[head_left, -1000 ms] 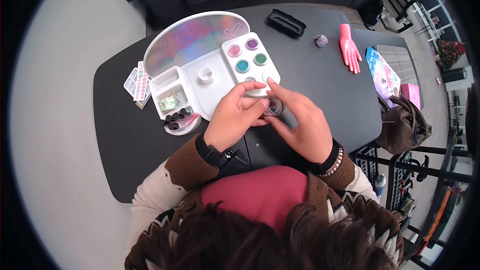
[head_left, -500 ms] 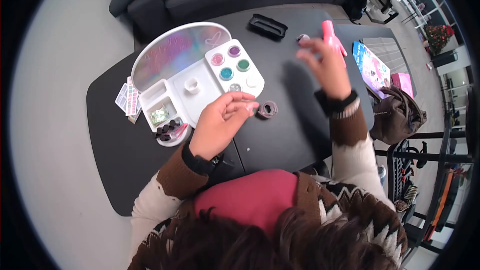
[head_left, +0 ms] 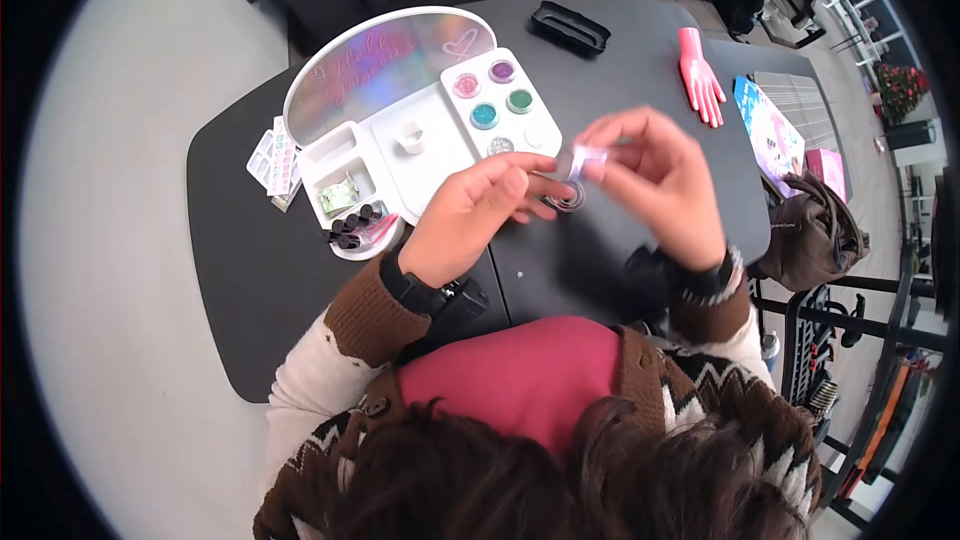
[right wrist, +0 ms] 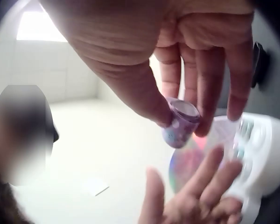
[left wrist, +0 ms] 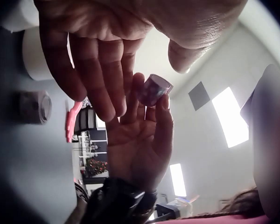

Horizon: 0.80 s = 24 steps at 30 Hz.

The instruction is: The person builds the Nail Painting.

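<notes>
My right hand (head_left: 655,175) pinches a small purple patterned cylinder (right wrist: 181,126) with a pale round end between thumb and fingertips. Facing it, my left hand (head_left: 480,205) has its fingers loosely extended and its thumb apart, with nothing between them in the left wrist view. Its fingertips overlap the cylinder's surroundings in the head view. Below the fingers a small clear round jar (head_left: 570,200) stands on the dark table, partly hidden. Close by is a white holder (head_left: 500,100) with pots of pink, purple, teal, green and silver glitter.
A white vanity case (head_left: 380,155) with a shiny raised lid sits at the left, holding small black-capped bottles (head_left: 352,228). Sticker sheets (head_left: 280,160) lie beside it. Farther off are a black tray (head_left: 570,30), a pink model hand (head_left: 702,80) and a brown bag (head_left: 812,235).
Both hands left the jar, which now stands on the table. My right hand reached to the far right, picked up the purple cylinder and brought it back near my left hand.
</notes>
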Tool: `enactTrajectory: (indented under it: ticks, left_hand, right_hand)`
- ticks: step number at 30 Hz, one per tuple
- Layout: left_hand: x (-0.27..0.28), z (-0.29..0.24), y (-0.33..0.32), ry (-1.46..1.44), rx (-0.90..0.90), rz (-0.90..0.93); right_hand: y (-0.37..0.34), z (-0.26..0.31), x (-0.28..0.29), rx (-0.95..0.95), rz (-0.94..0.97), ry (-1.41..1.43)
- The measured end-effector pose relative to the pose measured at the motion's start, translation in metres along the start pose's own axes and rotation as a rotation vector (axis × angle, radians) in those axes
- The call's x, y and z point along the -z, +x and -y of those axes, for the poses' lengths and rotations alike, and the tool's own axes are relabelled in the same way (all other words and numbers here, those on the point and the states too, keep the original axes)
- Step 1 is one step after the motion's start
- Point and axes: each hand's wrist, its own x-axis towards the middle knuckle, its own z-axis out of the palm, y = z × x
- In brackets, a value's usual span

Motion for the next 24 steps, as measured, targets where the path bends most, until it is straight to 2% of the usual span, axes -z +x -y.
enactTrajectory:
  ticks: [1,3,4,6,9,13,15,16,18,20,22,24]
  left_hand:
    - [-0.001,0.001,-0.001,-0.032,-0.052,0.091]
    - [-0.003,0.001,0.0,-0.087,-0.032,0.128]
    - [-0.004,0.002,-0.001,-0.151,-0.006,0.138]
    - [-0.004,0.003,-0.001,-0.215,0.018,0.145]
    - [-0.002,0.003,-0.003,-0.274,0.031,0.133]
    - [-0.002,-0.001,-0.003,-0.24,0.059,0.113]
    - [-0.002,0.001,-0.003,-0.203,0.068,0.134]
    - [-0.005,0.004,-0.003,-0.256,0.054,0.105]
    - [-0.007,0.006,-0.004,-0.31,0.04,0.078]
    - [-0.008,0.006,-0.005,-0.375,0.111,0.048]
    - [-0.013,0.007,-0.003,-0.292,0.078,-0.015]
    - [-0.015,-0.001,-0.004,-0.207,0.051,-0.076]
  right_hand:
    - [-0.009,-0.007,-0.011,0.118,-0.011,-0.03]
    - [-0.015,-0.011,-0.02,0.275,-0.007,-0.236]
    - [-0.016,-0.012,-0.022,0.273,-0.007,-0.235]
    - [-0.017,-0.012,-0.024,0.283,-0.029,-0.41]
    - [-0.016,-0.02,-0.028,0.301,-0.036,-0.268]
    - [-0.017,-0.009,-0.029,0.275,-0.097,-0.382]
    - [-0.016,-0.008,-0.029,0.462,-0.086,-0.481]
    - [-0.015,-0.01,-0.031,0.46,-0.086,-0.48]
    - [-0.013,-0.014,-0.034,0.651,-0.055,-0.754]
    - [-0.014,-0.02,-0.032,0.681,-0.065,-0.792]
    - [-0.015,-0.019,-0.028,0.709,-0.074,-0.829]
    - [-0.018,-0.012,-0.018,0.546,-0.131,-0.834]
